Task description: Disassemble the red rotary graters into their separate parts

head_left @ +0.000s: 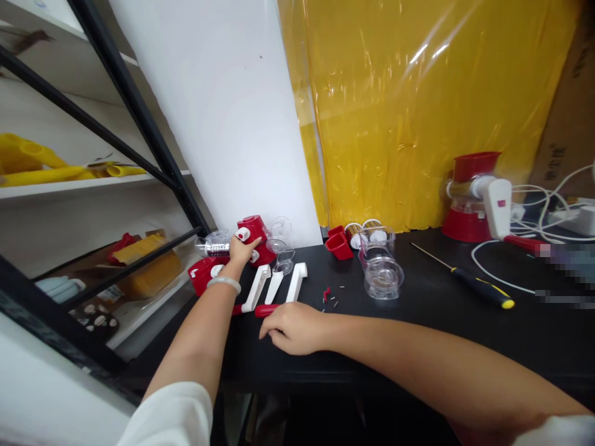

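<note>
Left hand on red housing at desk's rear left; grip spread, hold unclear. Probably light, stiff, slick plastic; best held round the body. Right hand beside red handle, fingers curled; pinch unclear.

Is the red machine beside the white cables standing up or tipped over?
Upright: the machine rests on its wide red base, with the red funnel on top.
</note>
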Available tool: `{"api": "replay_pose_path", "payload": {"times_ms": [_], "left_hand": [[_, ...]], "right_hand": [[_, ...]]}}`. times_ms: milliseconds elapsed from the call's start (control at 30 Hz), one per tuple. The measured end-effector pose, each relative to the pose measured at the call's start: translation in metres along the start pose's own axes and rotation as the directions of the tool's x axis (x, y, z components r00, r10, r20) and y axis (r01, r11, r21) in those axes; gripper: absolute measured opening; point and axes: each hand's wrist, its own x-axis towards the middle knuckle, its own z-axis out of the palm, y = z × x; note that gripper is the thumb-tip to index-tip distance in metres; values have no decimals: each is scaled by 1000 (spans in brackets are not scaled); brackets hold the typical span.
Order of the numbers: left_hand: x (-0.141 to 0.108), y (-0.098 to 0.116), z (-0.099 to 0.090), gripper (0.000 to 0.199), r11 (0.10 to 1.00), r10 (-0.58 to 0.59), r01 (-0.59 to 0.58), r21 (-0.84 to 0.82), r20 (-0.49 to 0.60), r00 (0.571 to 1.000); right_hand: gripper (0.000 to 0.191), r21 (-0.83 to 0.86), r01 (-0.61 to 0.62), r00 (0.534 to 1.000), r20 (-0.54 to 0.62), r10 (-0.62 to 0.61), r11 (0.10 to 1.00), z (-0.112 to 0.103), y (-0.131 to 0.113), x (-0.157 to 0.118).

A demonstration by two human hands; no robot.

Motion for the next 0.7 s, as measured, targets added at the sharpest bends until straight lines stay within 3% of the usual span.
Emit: {"api": "replay_pose_path", "payload": {"times_ms": [500,700], "left_hand": [[-12,-1,-6,75,998,54,-54,26,0,999],[-15,-5,-13,88,999,33,-33,-12,29,999]], "right_hand": [[30,13,-2,1000,-10,3,1000,0,-1,-1],[30,19,-3,1000,-6,3,1000,-1,-2,-1]]}}
